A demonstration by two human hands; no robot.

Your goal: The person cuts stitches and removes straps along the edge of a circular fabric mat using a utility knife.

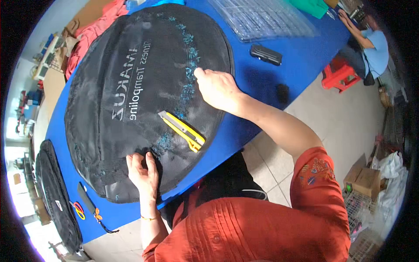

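Observation:
A large round black mesh cover (144, 91), with pale lettering and scattered bits of blue-green thread, lies on the blue table. Near its lower edge my left hand (143, 172) is closed, thumb and fingers pinching a bunch of the black fabric. My right hand (218, 91) is closed above the right part of the cover, beside a line of blue-green thread; whatever its fingertips hold is too small to make out. Between my hands, a yellow utility knife (183, 131) rests on the cover.
A black case (266, 54) and clear plastic packs (262, 17) lie on the blue table (301, 65). Scissors (78, 210) and another black cover (56, 196) are at left. Pink fabric (94, 32) lies behind. A person (375, 50) sits at upper right near a red stool (340, 76).

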